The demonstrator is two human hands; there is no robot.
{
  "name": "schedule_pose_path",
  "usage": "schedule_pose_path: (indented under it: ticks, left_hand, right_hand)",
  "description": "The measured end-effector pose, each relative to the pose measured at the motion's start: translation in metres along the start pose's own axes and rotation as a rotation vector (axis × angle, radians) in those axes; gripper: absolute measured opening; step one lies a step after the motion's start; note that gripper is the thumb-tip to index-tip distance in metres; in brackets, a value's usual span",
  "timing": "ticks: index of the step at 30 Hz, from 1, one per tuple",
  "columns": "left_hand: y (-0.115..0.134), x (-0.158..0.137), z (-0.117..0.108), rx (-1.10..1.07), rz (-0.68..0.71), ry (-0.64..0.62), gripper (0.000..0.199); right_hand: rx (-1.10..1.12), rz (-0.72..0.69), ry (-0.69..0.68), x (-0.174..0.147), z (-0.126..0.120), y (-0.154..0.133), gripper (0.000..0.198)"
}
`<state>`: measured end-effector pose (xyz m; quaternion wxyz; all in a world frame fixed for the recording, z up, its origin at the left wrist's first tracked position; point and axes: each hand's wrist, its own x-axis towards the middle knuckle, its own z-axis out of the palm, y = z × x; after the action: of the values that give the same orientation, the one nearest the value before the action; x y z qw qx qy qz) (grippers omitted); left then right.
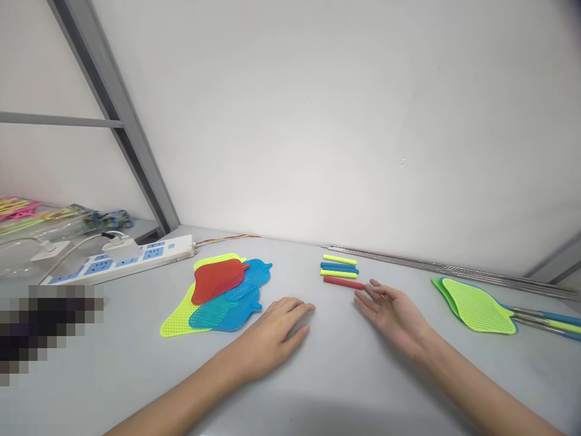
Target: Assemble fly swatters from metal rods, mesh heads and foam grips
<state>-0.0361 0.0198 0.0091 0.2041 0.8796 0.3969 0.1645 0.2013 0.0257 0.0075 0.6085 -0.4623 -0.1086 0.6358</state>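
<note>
My left hand (276,339) is open, palm down over the grey table, its fingers stretched toward the middle. Just left of it lies an overlapping pile of loose flyswatter heads: a red head (218,280) on top, blue heads (242,312) and yellow-green heads (177,318) around and under it. My right hand (390,315) is open with the palm turned up and the fingers spread, holding nothing visible. Its fingertips are beside the end of a red handle tube (342,283); whether they touch it I cannot tell. Behind that tube lie yellow handle tubes (339,259) and a blue handle tube (338,267).
Thin metal rods (436,266) run along the wall at the back right. Flyswatters with handles (481,306) lie stacked at the right. A white power strip (149,257) with a plugged-in adapter (121,246) stands at the left, near plastic-wrapped items (68,224) and a metal frame post (136,133).
</note>
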Motion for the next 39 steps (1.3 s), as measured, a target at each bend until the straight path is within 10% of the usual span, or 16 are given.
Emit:
schedule_pose_path:
  ticks: [27, 33, 39]
  left_hand:
    - [-0.001, 0.001, 0.000, 0.028, 0.001, -0.021, 0.034]
    - [0.000, 0.001, -0.002, 0.041, 0.023, -0.027, 0.029]
    - [0.001, 0.000, -0.002, 0.020, 0.052, -0.019, 0.026]
  right_hand:
    - [-0.006, 0.307, -0.350, 0.009, 0.000, 0.007, 0.031]
    - [-0.079, 0.233, -0.377, 0.026, -0.007, -0.018, 0.026]
    - [-0.327, -0.122, -0.290, 0.052, -0.029, -0.059, 0.025]
